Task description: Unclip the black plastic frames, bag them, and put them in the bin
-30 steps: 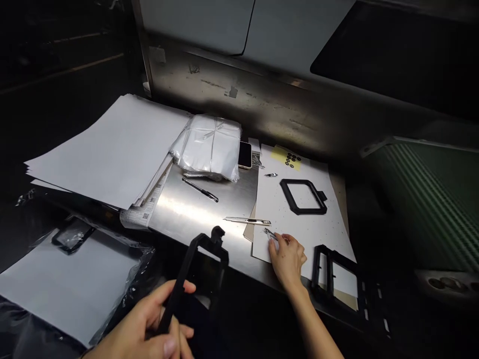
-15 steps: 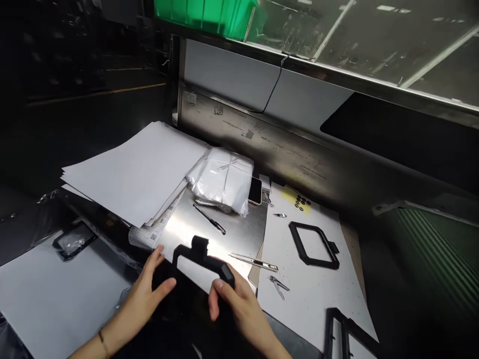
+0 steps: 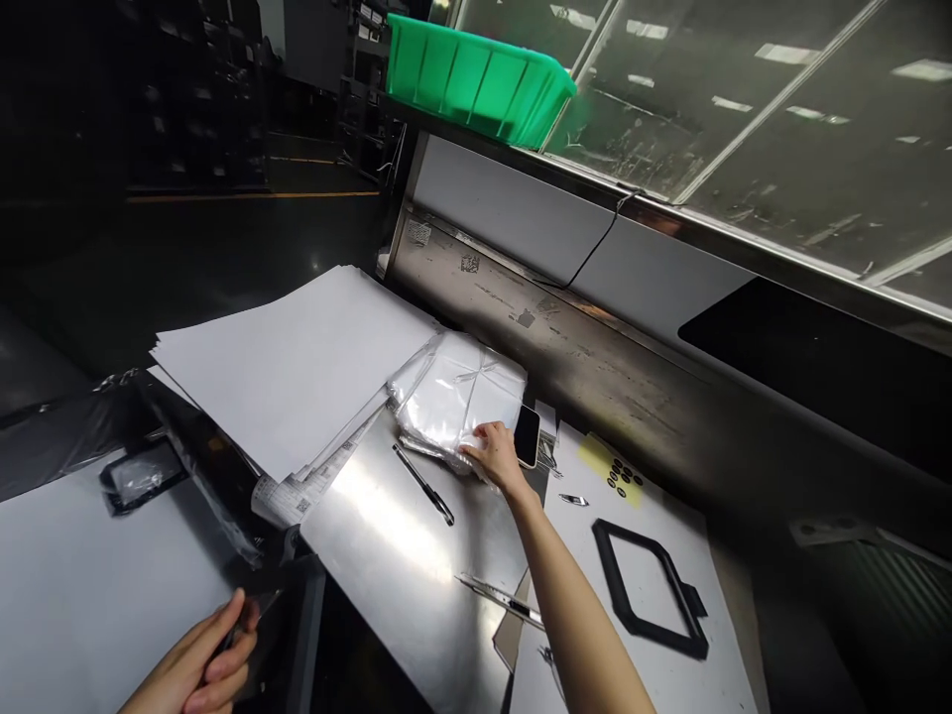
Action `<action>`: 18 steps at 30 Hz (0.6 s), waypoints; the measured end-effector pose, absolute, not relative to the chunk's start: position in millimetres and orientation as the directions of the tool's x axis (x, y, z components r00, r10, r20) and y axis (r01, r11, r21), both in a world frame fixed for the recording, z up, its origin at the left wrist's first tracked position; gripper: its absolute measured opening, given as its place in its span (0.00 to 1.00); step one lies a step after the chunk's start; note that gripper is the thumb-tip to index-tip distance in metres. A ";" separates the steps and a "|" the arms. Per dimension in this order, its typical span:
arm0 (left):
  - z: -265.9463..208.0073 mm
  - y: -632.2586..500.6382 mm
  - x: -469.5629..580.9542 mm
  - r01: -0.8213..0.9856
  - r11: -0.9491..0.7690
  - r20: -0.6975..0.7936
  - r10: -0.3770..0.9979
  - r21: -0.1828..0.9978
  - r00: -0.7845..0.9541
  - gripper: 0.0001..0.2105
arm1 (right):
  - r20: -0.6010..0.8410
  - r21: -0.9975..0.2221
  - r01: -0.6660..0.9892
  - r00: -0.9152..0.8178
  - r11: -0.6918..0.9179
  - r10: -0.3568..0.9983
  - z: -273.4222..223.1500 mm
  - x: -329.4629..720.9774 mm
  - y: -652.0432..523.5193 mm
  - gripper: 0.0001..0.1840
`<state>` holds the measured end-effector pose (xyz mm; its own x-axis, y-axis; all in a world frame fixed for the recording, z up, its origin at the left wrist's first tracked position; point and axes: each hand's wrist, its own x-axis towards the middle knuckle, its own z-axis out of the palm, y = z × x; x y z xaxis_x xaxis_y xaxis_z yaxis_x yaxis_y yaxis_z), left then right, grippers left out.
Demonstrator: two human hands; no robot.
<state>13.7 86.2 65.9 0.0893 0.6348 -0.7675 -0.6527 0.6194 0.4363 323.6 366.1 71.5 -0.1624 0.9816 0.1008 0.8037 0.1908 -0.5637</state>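
Note:
On the near right corner of a tied bundle of clear plastic bags (image 3: 453, 382), my right hand (image 3: 495, 454) has its fingers closed in a pinch. My left hand (image 3: 212, 659) is low at the left, fingers closed around something dark with a bit of clear film at its edge; I cannot make out what it is. A black pen (image 3: 422, 484) lies on the metal tabletop (image 3: 372, 535) near the bundle. Right of my right forearm, a black rectangular frame with a tab (image 3: 651, 590) rests on a white sheet (image 3: 714, 555).
A stack of white paper (image 3: 297, 362) stands left of the bundle, a phone (image 3: 527, 436) right of it. A utility knife (image 3: 495, 595) is partly under my forearm. A bagged black frame (image 3: 141, 481) lies at left. A green bin (image 3: 476, 84) sits on the shelf above.
My right hand has let go of a black frame and reached forward to the bag bundle. My left hand has moved down and left and closed. The view has shifted upward.

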 end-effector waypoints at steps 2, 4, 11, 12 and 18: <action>63.7 83.9 13.2 -0.674 0.617 -0.778 0.620 0.407 0.097 0.16 | 0.064 -0.553 0.803 -0.227 0.224 0.972 66.7 325.2 375.5 0.11; 64.6 83.8 14.1 -0.682 0.615 -0.782 0.615 0.396 0.101 0.15 | 0.038 -0.565 0.792 -0.253 0.230 0.967 66.4 325.3 379.5 0.11; 71.2 89.4 18.2 -0.649 0.626 -0.762 0.638 0.433 0.106 0.15 | 0.100 -0.743 0.668 0.054 0.039 0.994 78.4 345.9 374.7 0.12; 71.1 89.4 18.4 -0.647 0.627 -0.759 0.641 0.433 0.113 0.15 | 0.115 -0.781 0.625 0.139 0.003 0.984 80.4 349.6 371.3 0.12; 73.2 90.6 25.9 -0.685 0.623 -0.773 0.620 0.377 0.138 0.14 | 0.010 -0.965 0.246 0.378 -0.090 0.926 94.4 341.1 315.4 0.15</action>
